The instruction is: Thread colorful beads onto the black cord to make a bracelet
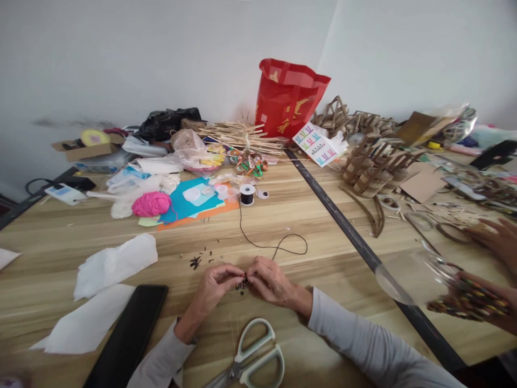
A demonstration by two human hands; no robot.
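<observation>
beads [243,285] form one cluster between one left hand [216,283] and one right hand [270,281], both pinched narrow, anything held unclear.

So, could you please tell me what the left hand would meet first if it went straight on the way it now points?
Probably the right hand, whose fingertips are close by those of the left hand, though the depth between them is unclear.

plain pale grey walls [161,54] meeting at corner line [330,32], dark smudge [60,123] low on left side. light-brown wood-grain table [278,215], black strip [348,227] running diagonally across. soft, diffuse light, upper right wall brighter.
</observation>
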